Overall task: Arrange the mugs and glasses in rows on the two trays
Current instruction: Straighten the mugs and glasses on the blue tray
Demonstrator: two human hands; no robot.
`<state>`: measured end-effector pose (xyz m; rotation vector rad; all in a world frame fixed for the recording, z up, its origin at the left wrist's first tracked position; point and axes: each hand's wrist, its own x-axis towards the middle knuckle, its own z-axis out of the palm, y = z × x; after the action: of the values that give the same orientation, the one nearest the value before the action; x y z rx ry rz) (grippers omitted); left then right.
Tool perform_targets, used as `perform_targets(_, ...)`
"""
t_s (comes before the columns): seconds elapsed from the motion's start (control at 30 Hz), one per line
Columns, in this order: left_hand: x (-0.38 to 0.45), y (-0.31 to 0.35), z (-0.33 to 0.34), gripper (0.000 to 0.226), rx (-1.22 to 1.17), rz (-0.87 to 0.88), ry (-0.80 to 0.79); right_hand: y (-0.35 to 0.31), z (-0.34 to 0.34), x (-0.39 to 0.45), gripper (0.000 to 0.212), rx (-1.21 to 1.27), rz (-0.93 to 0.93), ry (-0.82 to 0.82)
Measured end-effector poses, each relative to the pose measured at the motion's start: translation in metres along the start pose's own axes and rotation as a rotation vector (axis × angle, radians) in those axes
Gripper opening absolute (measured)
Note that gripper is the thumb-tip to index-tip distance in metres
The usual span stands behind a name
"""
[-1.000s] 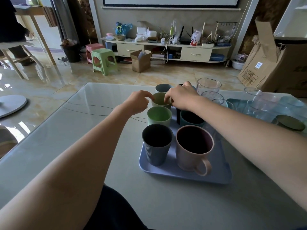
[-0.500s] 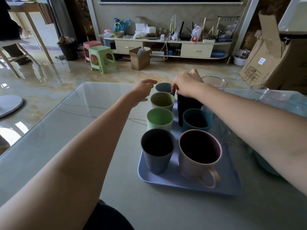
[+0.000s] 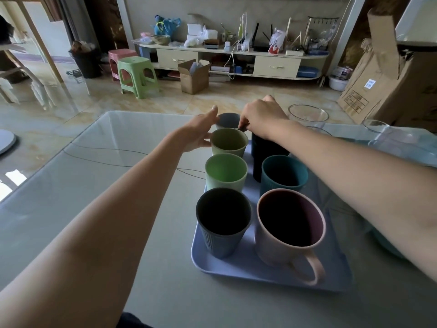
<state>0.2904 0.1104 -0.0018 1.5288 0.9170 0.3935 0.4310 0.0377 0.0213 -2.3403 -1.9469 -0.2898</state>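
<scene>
Left hand (image 3: 199, 133) reaches in across the counter (image 3: 94, 197), fingers curled against the outer side of the olive mug (image 3: 229, 142); whether it truly grips, hard to tell. That mug stands third in the left row on the blue tray (image 3: 248, 266), behind the light green cup (image 3: 225, 171) and the ribbed grey cup (image 3: 222, 221), with a grey-blue mug (image 3: 227, 119) just beyond it. Right hand (image 3: 263, 117) next, fingers bent down pinching the olive mug's far rim, above the tall black cup (image 3: 262, 150). Teal cup (image 3: 283, 174) and pink mug (image 3: 288, 226) fill the right row. Clear glasses (image 3: 307, 116) wait farther right.
</scene>
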Motion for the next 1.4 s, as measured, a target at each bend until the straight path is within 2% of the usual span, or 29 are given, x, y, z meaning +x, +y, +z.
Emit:
perform_targets(1.0, -0.002, -0.002, 0.005, 0.049, 0.038, 0.035, 0.135, 0.002, 0.002, 0.005, 0.022, -0.035, -0.042, -0.019)
perform_targets(1.2, -0.009, 0.005, -0.001, 0.043, 0.067, 0.084, 0.191, 0.013, -0.008, -0.006, 0.027, 0.06, -0.018, 0.04)
perform_targets(1.4, -0.03, 0.017, 0.007, 0.034, 0.252, 0.245, 0.31, 0.02, -0.038, -0.052, 0.03, 0.054, -0.094, 0.059)
